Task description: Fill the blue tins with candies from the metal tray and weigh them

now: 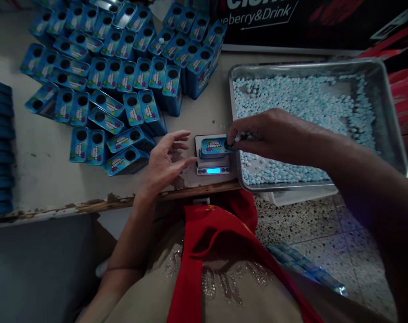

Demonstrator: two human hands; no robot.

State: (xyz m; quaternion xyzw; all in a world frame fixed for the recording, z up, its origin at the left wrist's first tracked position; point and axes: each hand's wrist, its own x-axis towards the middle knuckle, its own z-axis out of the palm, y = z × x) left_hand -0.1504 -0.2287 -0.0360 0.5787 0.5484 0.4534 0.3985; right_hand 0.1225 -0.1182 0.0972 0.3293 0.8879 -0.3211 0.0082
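A small blue candy tin (212, 147) labelled "CARAMELO MACIZO" rests on a small digital scale (199, 165) with a lit blue display. My right hand (269, 134) has its fingers closed around some pale candies (247, 135), right at the round hole in the tin's top on its right end. Just left of the scale, my left hand (168, 161) is open, its fingers spread and slightly curved, apart from the tin. Beneath my right arm stands a metal tray (231, 101) of light blue and white candies. The digits on the display are too small to read.
Many blue tins (112, 74) with round holes stand close together at the back left. A stack of blue items (0, 152) sits at the far left. The table's front edge (99, 204) is chipped. Behind the tray is a black printed box (291, 27).
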